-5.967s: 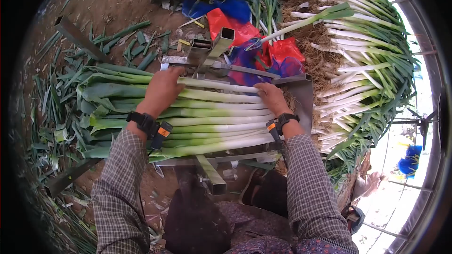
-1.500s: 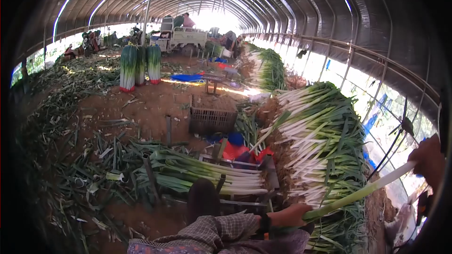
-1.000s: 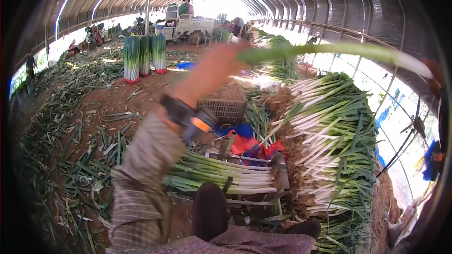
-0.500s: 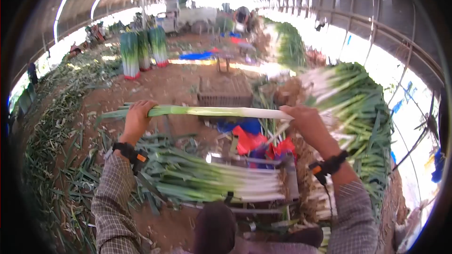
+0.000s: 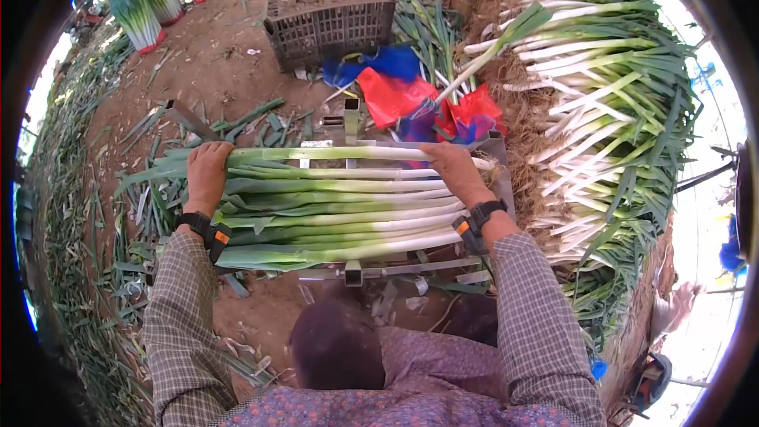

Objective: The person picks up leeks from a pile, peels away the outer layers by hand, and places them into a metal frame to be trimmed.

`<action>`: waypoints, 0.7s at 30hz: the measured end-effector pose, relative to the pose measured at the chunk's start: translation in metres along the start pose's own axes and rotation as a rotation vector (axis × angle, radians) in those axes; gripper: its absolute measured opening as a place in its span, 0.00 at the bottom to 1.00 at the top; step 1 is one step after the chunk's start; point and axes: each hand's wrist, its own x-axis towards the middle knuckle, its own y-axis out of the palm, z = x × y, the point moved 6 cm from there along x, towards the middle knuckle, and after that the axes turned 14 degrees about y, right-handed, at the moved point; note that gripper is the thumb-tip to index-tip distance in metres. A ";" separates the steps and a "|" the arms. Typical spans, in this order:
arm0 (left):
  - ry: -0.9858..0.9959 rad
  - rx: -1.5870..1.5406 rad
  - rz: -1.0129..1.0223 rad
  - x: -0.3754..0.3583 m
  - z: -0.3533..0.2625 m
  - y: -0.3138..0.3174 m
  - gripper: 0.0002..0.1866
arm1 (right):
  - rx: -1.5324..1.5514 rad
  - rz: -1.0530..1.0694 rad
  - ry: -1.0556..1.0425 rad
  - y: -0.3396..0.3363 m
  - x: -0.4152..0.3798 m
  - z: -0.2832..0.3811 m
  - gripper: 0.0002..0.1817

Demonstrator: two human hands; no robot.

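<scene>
Several leeks [image 5: 340,209] lie side by side on a metal frame [image 5: 419,267], green leaves to the left and white ends to the right. Along the far edge of this row is one leek [image 5: 324,154], held at both ends. My left hand [image 5: 209,172] is closed round its green part. At its white end, near the roots, my right hand [image 5: 455,170] grips it with fingers bent over the stalk. The undersides of both hands are hidden.
A large pile of leeks [image 5: 609,103] lies at the right, roots inward. A plastic crate [image 5: 328,24] stands beyond the frame, beside blue and red sheets [image 5: 395,95]. Bundled leeks [image 5: 136,16] stand upright at the far left. Cut leaves [image 5: 87,213] cover the ground at the left.
Both hands have brought the leek down from above the frame onto the far side of the row. The view has tilted downward.
</scene>
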 end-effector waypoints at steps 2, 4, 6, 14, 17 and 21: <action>-0.029 0.044 0.011 0.006 0.000 0.034 0.15 | -0.023 -0.053 -0.015 0.030 0.005 -0.030 0.17; -0.146 0.123 0.139 0.010 0.001 0.060 0.18 | -0.133 -0.009 0.036 0.057 0.012 -0.052 0.17; -0.123 0.164 0.108 0.020 -0.013 0.083 0.20 | -0.269 0.015 0.052 0.073 0.017 -0.069 0.16; 0.201 -0.273 0.262 0.060 -0.101 0.157 0.22 | -0.222 0.107 0.080 0.095 0.022 -0.095 0.15; 0.180 -0.369 0.301 0.053 -0.103 0.166 0.21 | -0.167 0.239 0.138 0.102 0.015 -0.104 0.15; 0.235 -0.388 0.169 0.037 -0.110 0.156 0.20 | -0.242 0.237 0.116 0.102 0.008 -0.097 0.15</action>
